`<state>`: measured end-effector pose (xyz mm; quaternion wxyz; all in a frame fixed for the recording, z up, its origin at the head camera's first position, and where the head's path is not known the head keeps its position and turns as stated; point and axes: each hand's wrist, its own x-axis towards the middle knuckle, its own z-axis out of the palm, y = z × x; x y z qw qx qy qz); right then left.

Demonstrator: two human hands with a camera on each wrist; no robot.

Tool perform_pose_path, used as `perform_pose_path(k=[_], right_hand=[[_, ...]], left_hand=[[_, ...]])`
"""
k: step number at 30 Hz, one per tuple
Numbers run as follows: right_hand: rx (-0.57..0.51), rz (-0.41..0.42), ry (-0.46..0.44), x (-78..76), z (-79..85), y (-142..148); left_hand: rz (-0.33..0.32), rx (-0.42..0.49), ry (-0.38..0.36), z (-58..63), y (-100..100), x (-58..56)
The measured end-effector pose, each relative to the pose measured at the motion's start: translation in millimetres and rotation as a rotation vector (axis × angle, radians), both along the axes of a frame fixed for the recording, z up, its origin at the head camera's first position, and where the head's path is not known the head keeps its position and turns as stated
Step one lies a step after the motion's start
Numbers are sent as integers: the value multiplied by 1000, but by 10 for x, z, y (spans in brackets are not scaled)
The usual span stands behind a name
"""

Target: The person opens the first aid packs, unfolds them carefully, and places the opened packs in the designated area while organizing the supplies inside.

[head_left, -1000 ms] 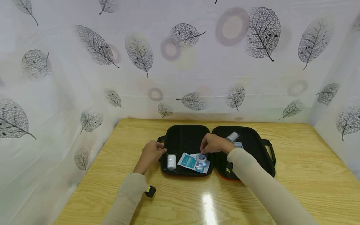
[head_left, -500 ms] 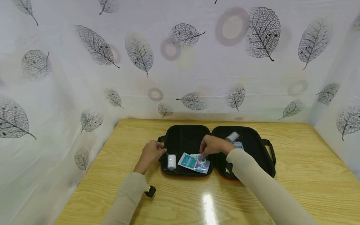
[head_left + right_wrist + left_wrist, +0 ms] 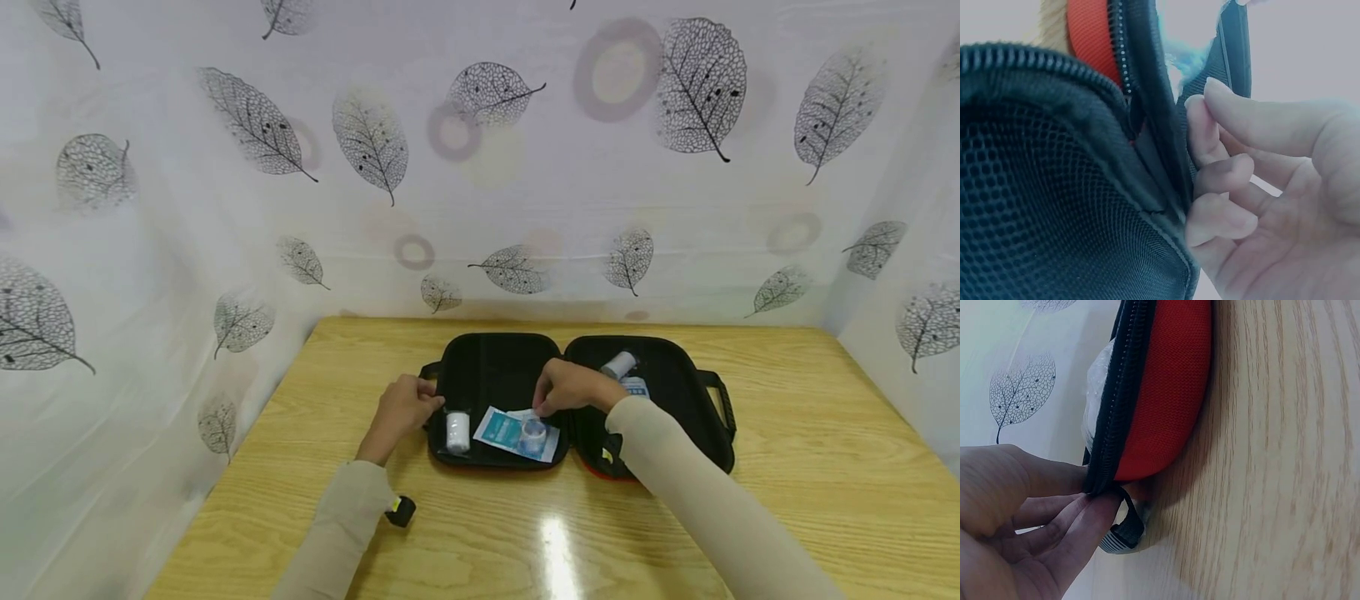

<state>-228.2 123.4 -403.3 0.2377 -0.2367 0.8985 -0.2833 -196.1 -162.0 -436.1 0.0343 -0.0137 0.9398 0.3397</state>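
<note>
A black zip case (image 3: 517, 367) lies open like a book, its outer shell red. My left hand (image 3: 405, 406) pinches the zippered rim (image 3: 1110, 437) at the left end, thumb inside and fingers under the edge. Over the left half, my right hand (image 3: 568, 387) pinches the top of a clear bag around a roll of tape (image 3: 533, 431). This roll overlaps a teal-and-white packet (image 3: 501, 429). A white bandage roll (image 3: 458, 432) in clear wrap lies left of the packet. In the right wrist view, my right thumb and forefinger (image 3: 1200, 119) meet beside a bright white-blue wrapper (image 3: 1188, 44).
The case's right half, with a mesh pocket (image 3: 1041, 200), holds a white roll (image 3: 620, 365) and a blue-white packet (image 3: 636, 387), partly covered by my sleeve. A black handle (image 3: 718, 400) sticks out at right. Leaf-patterned curtain (image 3: 480, 208) stands behind the wooden table (image 3: 810, 467).
The right fingertips dipped slightly to the tape roll; the roll has since shifted a little left and toward me. The left hand has kept its hold on the rim.
</note>
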Motion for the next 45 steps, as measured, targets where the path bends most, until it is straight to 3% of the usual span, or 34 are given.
perform_pose_path(k=[20, 35, 45], right_hand=[[126, 6, -5, 31, 11, -85], [109, -37, -38, 81, -4, -180], [82, -11, -71, 83, -14, -204]], left_hand=[[-16, -4, 22, -23, -11, -16], [-3, -14, 14, -10, -16, -14], [-15, -8, 13, -24, -24, -12]])
